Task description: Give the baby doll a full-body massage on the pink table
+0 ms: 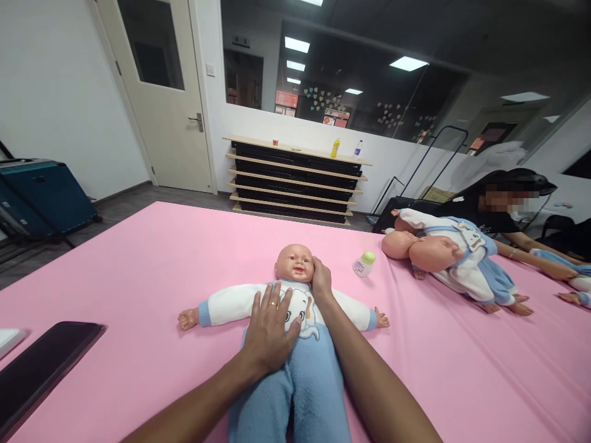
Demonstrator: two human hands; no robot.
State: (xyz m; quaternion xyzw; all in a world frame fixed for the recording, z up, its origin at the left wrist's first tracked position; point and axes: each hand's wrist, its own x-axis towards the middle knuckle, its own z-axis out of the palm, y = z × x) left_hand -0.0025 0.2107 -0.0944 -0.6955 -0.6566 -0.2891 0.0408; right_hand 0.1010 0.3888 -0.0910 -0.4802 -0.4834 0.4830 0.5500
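A baby doll [293, 261] lies on its back on the pink-covered table, arms stretched out sideways. It wears a white top with a cartoon face on the chest and blue trousers [314, 369]. My left hand [272, 323] rests flat on the doll's chest, fingers spread, with a ring on one finger. Against the side of the doll's head and neck, my right hand [322, 280] is laid with its fingers extended; their tips are partly hidden. Neither hand grasps anything. A small white bottle with a green cap [364, 264] stands to the right of the doll's head.
Two more dolls [462, 252] lie together at the right of the pink table cover [152, 258]. Beyond them a person in a dark cap [517, 184] handles another doll. A dark phone [46, 369] lies at left. Stacked boards [295, 178] stand by the wall.
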